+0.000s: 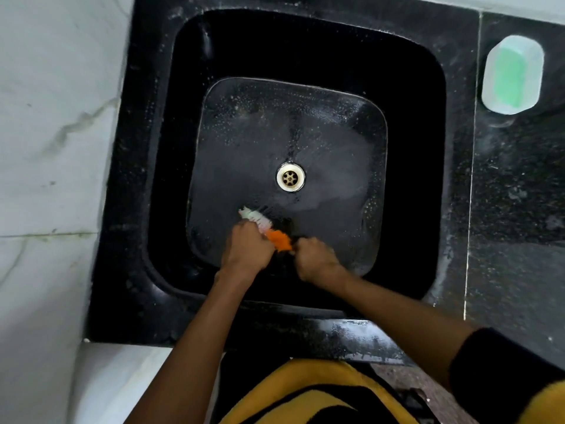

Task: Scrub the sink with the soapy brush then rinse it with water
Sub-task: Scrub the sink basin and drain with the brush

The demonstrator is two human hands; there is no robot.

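A deep black square sink [171, 166] fills the middle of the head view, its wet floor streaked with thin soap film around a pale round drain [290, 178]. A brush with white and orange bristles [266, 228] lies low on the sink floor near the front wall. My left hand [249, 249] grips its middle from the left. My right hand [316, 261] holds its near end on the right, fingers curled. The handle is hidden under both hands.
A white soap dish with a green bar [513, 74] sits on the speckled black counter [516, 194] at the right. White marble wall tiles [52, 148] run down the left. The sink's wet front ledge [336, 335] is just before my body.
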